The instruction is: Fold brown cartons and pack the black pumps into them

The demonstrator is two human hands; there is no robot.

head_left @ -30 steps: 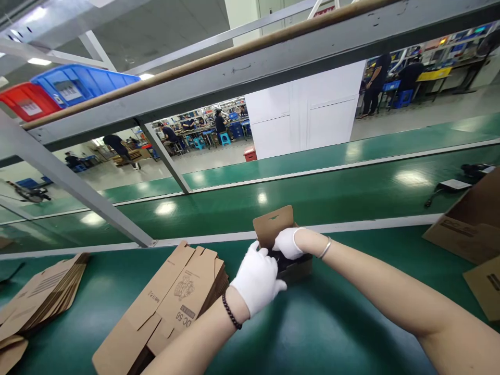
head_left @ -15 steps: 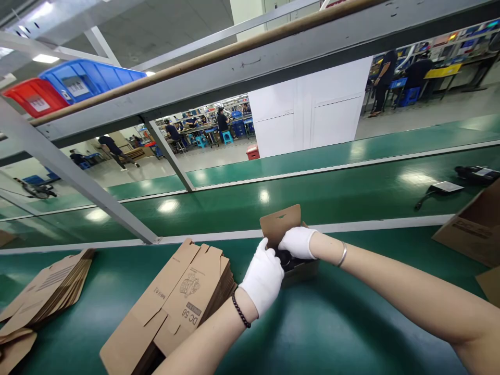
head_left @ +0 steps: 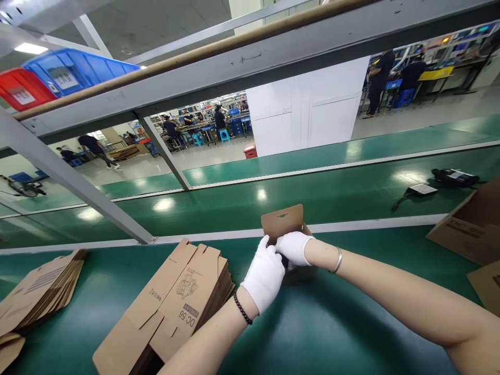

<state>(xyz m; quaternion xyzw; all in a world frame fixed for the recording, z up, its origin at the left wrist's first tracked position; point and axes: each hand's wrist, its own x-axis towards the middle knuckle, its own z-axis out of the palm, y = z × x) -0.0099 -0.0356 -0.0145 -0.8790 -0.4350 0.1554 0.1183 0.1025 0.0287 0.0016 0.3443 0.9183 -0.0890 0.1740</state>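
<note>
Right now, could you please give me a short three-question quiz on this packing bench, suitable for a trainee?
1. True or false: the flap of the small open box stands upright behind the gloved hands.
2. Which lies closest to the left hand? A) the red bin B) the stack of flat cartons C) the large carton
3. Fill in: both hands wear white ____, and the right hand has a bangle at its wrist.

Key: 1 true; 2 B; 3 gloves.
</note>
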